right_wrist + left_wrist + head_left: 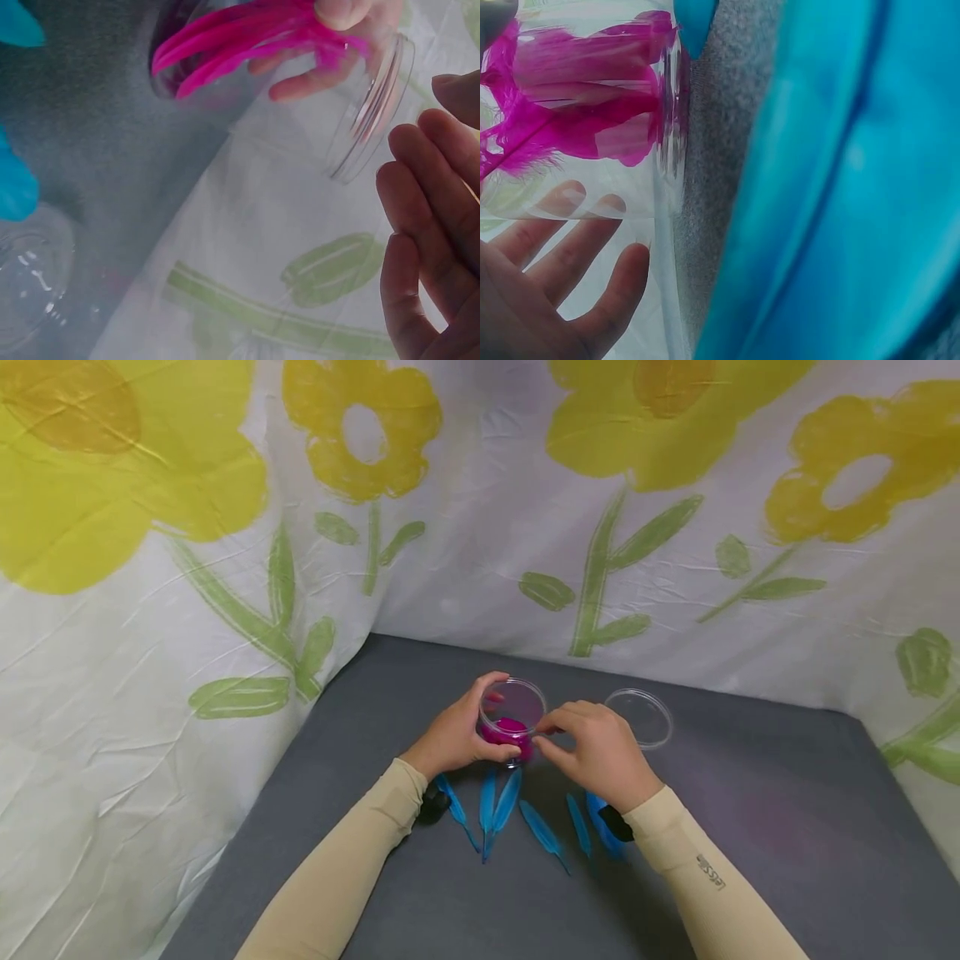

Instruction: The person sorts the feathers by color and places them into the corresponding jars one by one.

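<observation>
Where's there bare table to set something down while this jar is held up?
Widest: the grey table right of the clear lid and right sleeve, bordered by the flowered cloth. A smaller patch lies between the sleeves, nearer than the blue feathers. Crowded: the middle, where feathers spread below the jar in view.

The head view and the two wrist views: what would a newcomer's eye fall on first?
Probably the magenta feathers in the clear jar, which the left hand grips, with the right hand near its rim. Next come the blue feathers, spread on the grey table on the person's side of the jar. Behind, big yellow flowers spread across the upper part of the white cloth.
</observation>
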Demonstrator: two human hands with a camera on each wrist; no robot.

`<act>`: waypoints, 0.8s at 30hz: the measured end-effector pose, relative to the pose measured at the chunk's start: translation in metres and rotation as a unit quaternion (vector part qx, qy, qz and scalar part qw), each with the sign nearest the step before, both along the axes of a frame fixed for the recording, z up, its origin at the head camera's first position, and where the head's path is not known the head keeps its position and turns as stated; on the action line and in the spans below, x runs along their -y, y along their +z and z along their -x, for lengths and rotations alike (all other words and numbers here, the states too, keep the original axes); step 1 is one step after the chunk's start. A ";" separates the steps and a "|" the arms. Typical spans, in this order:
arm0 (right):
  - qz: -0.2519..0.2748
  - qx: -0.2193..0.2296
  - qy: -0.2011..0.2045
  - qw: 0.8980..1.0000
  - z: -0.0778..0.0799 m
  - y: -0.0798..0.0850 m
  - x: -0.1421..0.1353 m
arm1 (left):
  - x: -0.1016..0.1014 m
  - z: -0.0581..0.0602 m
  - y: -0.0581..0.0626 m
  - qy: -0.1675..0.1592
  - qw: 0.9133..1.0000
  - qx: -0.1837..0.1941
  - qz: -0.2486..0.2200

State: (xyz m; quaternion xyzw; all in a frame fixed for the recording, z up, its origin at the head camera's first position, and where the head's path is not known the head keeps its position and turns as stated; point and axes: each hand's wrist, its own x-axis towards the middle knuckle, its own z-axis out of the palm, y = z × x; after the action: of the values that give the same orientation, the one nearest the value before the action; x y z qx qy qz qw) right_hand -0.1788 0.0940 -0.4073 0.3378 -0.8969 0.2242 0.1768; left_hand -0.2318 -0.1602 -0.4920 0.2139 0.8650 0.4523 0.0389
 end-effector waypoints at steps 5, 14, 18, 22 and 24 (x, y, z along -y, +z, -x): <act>0.008 -0.003 -0.015 1.000 -0.004 -0.003 -0.015 | -0.001 0.001 -0.001 -0.001 1.000 0.002 -0.005; 0.037 0.000 -0.034 0.999 -0.013 -0.006 -0.044 | 0.004 -0.002 -0.003 0.008 1.000 0.005 -0.005; 0.055 -0.009 -0.035 0.998 -0.014 -0.008 -0.057 | 0.005 -0.001 -0.004 0.016 1.000 0.001 -0.005; 0.087 -0.002 -0.048 0.995 -0.016 -0.010 -0.074 | 0.001 -0.001 -0.003 0.014 1.000 0.007 0.000; 0.111 0.007 -0.064 0.992 -0.017 -0.011 -0.084 | -0.004 -0.001 -0.001 0.009 1.000 0.014 0.004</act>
State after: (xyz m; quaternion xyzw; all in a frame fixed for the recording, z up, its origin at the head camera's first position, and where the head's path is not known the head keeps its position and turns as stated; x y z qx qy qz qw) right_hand -0.1617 0.1783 -0.4185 0.2566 -0.8872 0.3134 0.2208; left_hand -0.2312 -0.1558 -0.4928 0.2002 0.8681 0.4517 0.0477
